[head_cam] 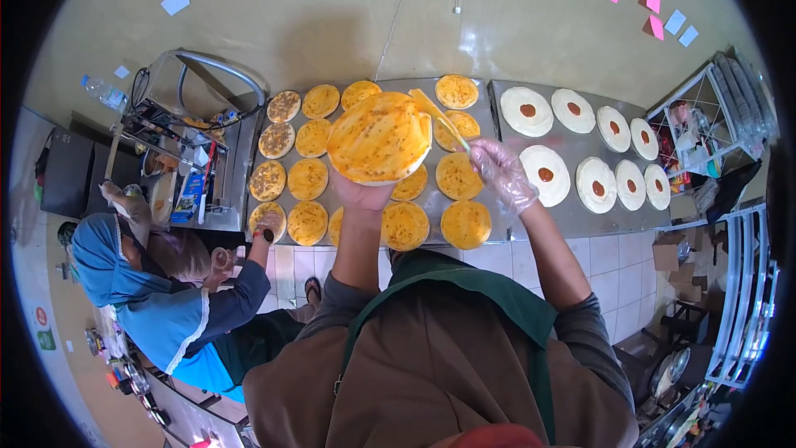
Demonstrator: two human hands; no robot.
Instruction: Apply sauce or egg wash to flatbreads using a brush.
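Note:
My bare left hand holds up a round flat dough base from beneath. Orange spread with small brown bits coats its top. In a clear plastic glove, my right hand grips the handle of a spatula. The spatula's blade carries orange spread and lies at the right rim of the raised base. Below my hands, rounds coated in the same spread, such as a round near me, lie in rows on a metal table. The raised base hides part of these rows.
White dough rounds with reddish-brown sauce in their centres lie on the right-hand table. To my left, a co-worker's hand touches a coated round; the other holds a clear cup. A metal-framed machine stands at left, a wire rack at right.

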